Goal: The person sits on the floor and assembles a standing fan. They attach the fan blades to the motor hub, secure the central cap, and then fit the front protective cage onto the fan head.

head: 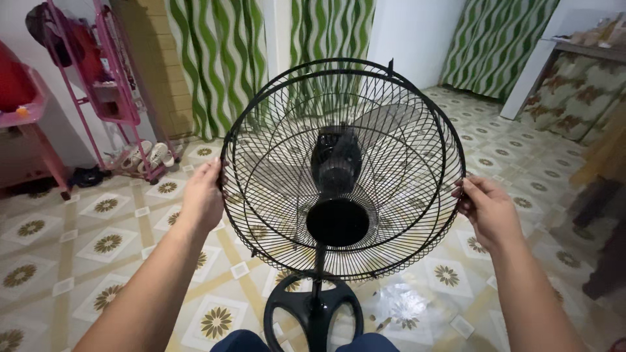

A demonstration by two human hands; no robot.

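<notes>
We have both hands out on the front grille [365, 195] of a black standing fan [336, 176], 1 at each side. Our left hand [203, 195] lies against the left rim with the fingers wrapped round the edge wire, closed on it. Our right hand [486, 208] grips the right rim at about the same height, thumb on the front and fingers curled behind, also clamped on the wire. Holding at 2 opposite points looks like the way to keep the round cage level and stop it twisting.

The grille sits tilted, its top edge standing off from the rear guard [306, 75], so we see 2 rings at the top rather than 1. Behind the wires are the pale blades [391, 120] and the dark motor housing [336, 160], with the round black centre cap [337, 221] low in the middle. The fan stands on its pole [319, 261] over a round black base [313, 313], straight ahead of us on the patterned tile floor [104, 241].

To the left, a pink rack [111, 78] with shoes [149, 155] beneath it stands well apart from the fan. To the right, a dark piece of furniture [603, 241] is nearer our right arm. Green wavy curtains [215, 58] hang behind, well back, so the grille has free space toward us and to both sides.
</notes>
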